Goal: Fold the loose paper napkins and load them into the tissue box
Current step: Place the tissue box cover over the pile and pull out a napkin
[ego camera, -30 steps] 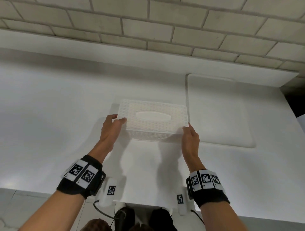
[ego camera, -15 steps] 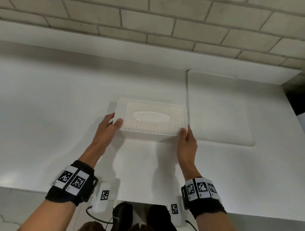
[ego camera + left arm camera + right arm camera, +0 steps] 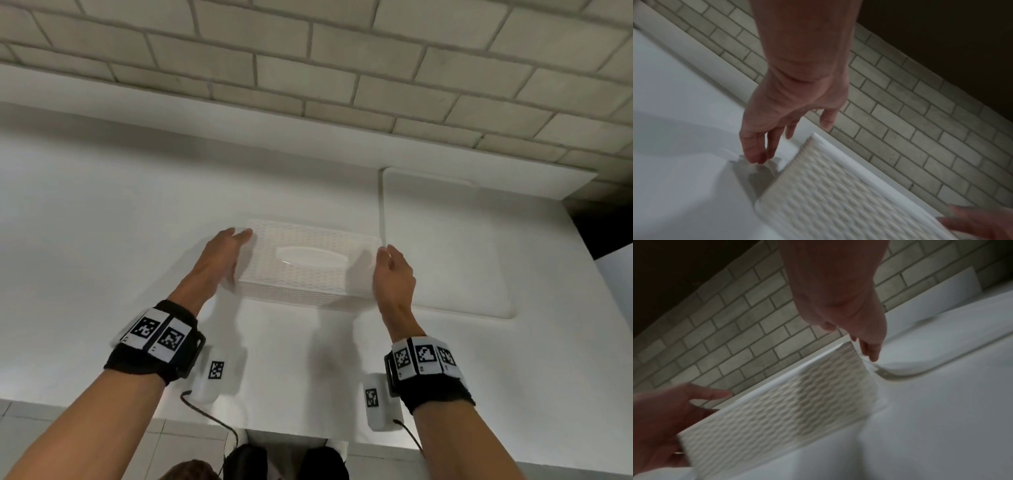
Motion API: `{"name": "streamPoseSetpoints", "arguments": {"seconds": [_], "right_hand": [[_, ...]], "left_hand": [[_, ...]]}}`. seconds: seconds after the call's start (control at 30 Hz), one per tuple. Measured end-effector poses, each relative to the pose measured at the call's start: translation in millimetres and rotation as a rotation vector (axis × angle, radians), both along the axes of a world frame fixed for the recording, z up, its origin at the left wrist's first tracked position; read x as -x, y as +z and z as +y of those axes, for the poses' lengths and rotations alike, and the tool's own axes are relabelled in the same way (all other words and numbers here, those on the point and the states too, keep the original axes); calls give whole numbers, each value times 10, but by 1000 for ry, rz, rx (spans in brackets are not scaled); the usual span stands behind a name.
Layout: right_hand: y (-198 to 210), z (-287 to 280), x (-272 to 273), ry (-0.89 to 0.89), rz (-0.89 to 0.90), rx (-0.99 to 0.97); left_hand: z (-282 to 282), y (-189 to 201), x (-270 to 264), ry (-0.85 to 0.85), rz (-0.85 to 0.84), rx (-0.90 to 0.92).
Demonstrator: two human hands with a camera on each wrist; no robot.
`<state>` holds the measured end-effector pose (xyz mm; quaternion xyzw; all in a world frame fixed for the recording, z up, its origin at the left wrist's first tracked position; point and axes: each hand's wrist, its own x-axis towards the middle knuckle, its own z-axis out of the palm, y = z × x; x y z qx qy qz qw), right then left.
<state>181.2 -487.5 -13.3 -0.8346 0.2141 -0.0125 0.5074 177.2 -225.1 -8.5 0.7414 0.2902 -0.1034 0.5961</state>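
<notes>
The tissue box (image 3: 310, 265) sits closed on the counter (image 3: 102, 240), left hand (image 3: 221, 253) and right hand (image 3: 394, 274) loose-fingered beside its ends, holding nothing; opening it probably comes next.

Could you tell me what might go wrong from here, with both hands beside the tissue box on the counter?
1. The left hand and right hand flank the tissue box with relaxed fingers; a careless withdrawal could nudge it askew.
2. The box's right end sits by the edge of the recessed panel, so a push rightward might catch or tilt it there.
</notes>
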Motion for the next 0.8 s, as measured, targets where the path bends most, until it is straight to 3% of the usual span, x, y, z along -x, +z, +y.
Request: {"name": "streamPoseSetpoints", "arguments": {"seconds": [0.17,0.5,0.63,0.7,0.8], "right_hand": [[-82,7,-263,108,108,19],[-181,41,-271,100,21,132],[-107,19,-265,137,70,175],[-40,1,-229,149,32,280],[136,51,-130,218,-194,492]], "left_hand": [[-117,41,-183,-141,19,-105],[-239,-53,-226,-124,4,-182],[-226,-18,-267,-149,55,-189],[-215,19,-291,-165,85,-203],[-195,54,-320,-159,134,-177]]}}
